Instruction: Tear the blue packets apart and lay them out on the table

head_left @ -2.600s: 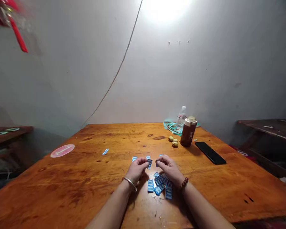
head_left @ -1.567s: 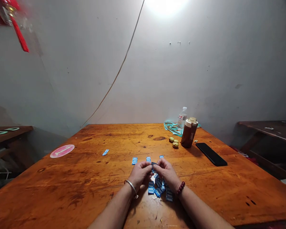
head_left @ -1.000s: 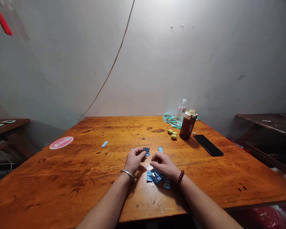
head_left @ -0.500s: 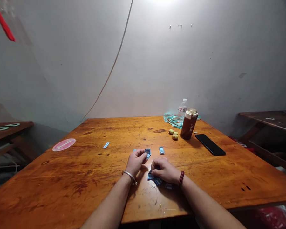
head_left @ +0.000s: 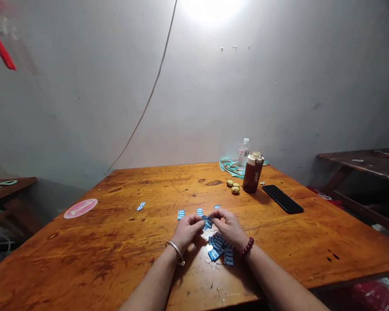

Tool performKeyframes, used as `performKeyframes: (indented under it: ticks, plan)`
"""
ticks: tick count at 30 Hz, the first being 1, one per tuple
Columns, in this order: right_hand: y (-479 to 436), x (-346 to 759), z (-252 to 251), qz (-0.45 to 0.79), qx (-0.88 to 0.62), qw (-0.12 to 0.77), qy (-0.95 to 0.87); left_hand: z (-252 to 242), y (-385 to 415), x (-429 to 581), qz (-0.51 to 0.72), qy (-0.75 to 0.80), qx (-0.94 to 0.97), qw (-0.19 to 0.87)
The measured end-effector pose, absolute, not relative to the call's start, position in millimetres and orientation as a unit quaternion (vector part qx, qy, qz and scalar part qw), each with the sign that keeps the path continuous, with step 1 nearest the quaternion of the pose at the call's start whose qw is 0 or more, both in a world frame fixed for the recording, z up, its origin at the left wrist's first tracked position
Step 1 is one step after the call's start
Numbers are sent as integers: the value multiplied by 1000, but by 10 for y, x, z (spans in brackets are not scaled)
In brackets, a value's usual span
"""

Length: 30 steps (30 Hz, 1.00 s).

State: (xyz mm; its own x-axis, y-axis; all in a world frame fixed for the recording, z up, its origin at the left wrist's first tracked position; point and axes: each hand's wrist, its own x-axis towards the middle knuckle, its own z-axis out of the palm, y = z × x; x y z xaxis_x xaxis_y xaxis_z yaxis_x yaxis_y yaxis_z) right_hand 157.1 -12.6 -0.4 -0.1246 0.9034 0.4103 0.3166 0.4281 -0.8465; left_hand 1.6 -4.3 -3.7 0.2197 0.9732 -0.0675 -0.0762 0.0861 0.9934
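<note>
Together, left hand [head_left: 185, 232] and right hand [head_left: 230, 226] pinch perhaps two blue cards [head_left: 208, 223].

The clearest word before me is "SPORT", in pale capitals running lengthwise down the side of the brown flask [head_left: 253, 176]. Left of me, the round pink sticker [head_left: 81, 209] on the tabletop carries one white mark; it lies slanted to my view, so I'd say it is probably a numeral 1. Behind the flask, the clear water bottle [head_left: 243, 154] wears a label with red characters, too small for me to read. The blue-and-white cards [head_left: 207, 222] I'm gripping show pale bands on blue, as does the loose pile [head_left: 217, 245] below them, but I can't make out any lettering on either.
</note>
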Motion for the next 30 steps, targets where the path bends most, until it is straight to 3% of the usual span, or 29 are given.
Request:
performKeyframes:
  ticks: [9, 30]
  plan:
    - [-152, 1526, -16, 310, -437, 495, -684, -2, -65, 38, 428, 444, 479, 625]
    - [-114, 1505, -129, 413, -435, 485, -637, -74, -34, 39, 457, 440, 518, 574]
